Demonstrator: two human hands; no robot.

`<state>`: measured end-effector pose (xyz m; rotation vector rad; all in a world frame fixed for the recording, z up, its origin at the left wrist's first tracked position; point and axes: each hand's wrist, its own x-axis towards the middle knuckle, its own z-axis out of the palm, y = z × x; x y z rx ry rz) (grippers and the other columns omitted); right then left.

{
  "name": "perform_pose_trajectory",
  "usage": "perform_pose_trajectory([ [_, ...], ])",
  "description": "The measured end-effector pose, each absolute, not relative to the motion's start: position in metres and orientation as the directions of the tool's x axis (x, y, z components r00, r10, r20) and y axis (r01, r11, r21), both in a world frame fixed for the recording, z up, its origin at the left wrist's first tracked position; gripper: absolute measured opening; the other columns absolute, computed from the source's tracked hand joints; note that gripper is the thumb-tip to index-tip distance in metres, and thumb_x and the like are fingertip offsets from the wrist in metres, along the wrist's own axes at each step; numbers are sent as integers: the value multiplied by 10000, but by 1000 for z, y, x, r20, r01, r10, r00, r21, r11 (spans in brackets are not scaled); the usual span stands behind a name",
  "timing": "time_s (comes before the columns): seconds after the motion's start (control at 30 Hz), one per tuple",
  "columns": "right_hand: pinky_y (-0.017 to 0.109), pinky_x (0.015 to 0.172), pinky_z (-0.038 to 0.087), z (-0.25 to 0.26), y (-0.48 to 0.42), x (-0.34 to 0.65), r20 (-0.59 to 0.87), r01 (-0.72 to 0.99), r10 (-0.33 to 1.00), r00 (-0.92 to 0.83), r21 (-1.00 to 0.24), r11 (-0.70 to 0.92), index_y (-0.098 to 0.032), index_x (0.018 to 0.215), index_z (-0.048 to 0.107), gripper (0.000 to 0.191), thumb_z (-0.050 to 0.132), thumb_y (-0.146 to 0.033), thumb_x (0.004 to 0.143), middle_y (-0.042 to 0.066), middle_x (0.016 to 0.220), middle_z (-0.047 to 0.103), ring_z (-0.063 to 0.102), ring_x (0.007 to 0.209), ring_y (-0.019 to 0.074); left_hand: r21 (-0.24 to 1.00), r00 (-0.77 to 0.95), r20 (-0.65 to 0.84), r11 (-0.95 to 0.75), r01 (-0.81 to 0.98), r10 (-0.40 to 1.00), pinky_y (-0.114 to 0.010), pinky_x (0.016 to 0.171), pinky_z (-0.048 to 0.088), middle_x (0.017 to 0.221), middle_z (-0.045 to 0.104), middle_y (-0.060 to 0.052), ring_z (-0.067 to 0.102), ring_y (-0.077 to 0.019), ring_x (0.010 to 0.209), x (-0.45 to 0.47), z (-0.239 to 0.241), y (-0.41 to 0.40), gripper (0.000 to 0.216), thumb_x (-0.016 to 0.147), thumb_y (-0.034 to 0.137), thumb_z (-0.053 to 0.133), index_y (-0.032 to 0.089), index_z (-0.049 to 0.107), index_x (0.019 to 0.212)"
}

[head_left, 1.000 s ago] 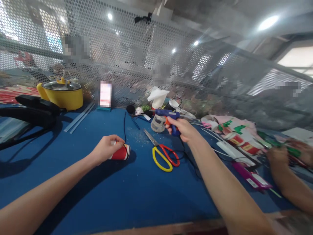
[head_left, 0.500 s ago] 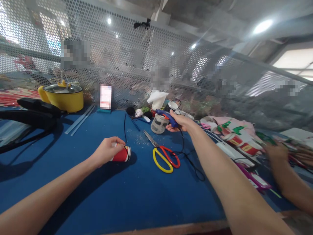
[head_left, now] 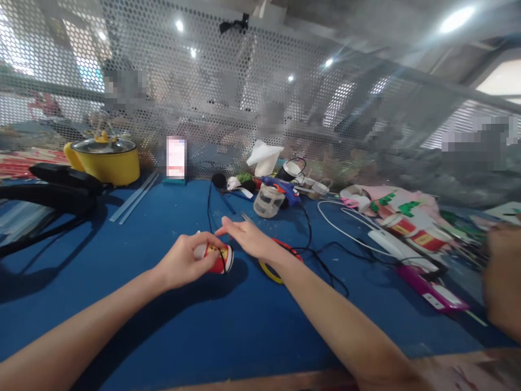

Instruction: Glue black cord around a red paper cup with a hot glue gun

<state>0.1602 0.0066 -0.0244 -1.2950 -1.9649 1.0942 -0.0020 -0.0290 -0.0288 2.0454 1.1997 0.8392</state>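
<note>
Left-hand grip (head_left: 183, 263) is clenched round a small red paper cup (head_left: 217, 259) lying on its side near the middle of the blue counter (head_left: 203, 336). Right-hand grip (head_left: 250, 239), just beside the cup, is released, fingers flat above yellow-and-red-handled scissors (head_left: 272, 273). Blue glue gun (head_left: 285, 190) rests by the far edge.

Counts on the blue worktop (head_left: 211, 331)
One small red cup (head_left: 217, 259), one pair of scissors (head_left: 269, 270), one glue gun (head_left: 285, 190), one clear jar (head_left: 268, 201); one yellow pot (head_left: 106, 162) at the far left corner, two clear sticks (head_left: 134, 196) beside it; two more red cups (head_left: 398, 224) toward the right edge.
</note>
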Motion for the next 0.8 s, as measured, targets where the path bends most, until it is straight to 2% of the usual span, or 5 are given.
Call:
perform_pose_trajectory([
  [0.13,295,721,424,-32,2,155,-93,250,861,-500,-967,41,-146,683,643,465,439,-560,739,28,654,631,585,707,150,664,466,227,-486,569,855,-200,519,370,596,604,28,492,-98,493,-3,-32,-31,195,708,222,452,199,613,817],
  [0.3,262,696,441,-34,-5,152,-88,-162,897,-434,-971,-174,-160,756,638,252,692,-328,575,2,730,629,573,683,114,679,498,226,-501,536,837,-203,528,381,577,590,31,487,-100,488,-2,-33,-32,190,720,213,451,194,609,824],
  [0.43,221,639,408,-34,-1,155,-15,-222,951,-310,-971,-88,-160,644,626,152,677,-291,587,-17,662,609,534,632,83,850,377,181,-337,405,908,-204,512,376,679,610,1,498,-107,534,-1,-31,-29,189,717,271,497,167,584,849],
  [0.53,202,541,356,-31,3,160,91,-238,977,-190,-970,44,-169,619,620,125,668,-282,596,-29,609,591,480,558,67,946,306,65,-156,283,950,-202,454,342,623,582,12,463,-97,469,-1,-31,-25,244,703,334,531,159,553,872],
  [0.8,211,504,323,-30,9,166,201,-124,976,-84,-974,190,-156,621,603,135,659,-278,623,-34,548,559,419,488,60,991,267,-80,47,128,960,-203,468,364,589,580,28,482,-92,463,3,-32,-23,266,661,340,590,157,533,846],
])
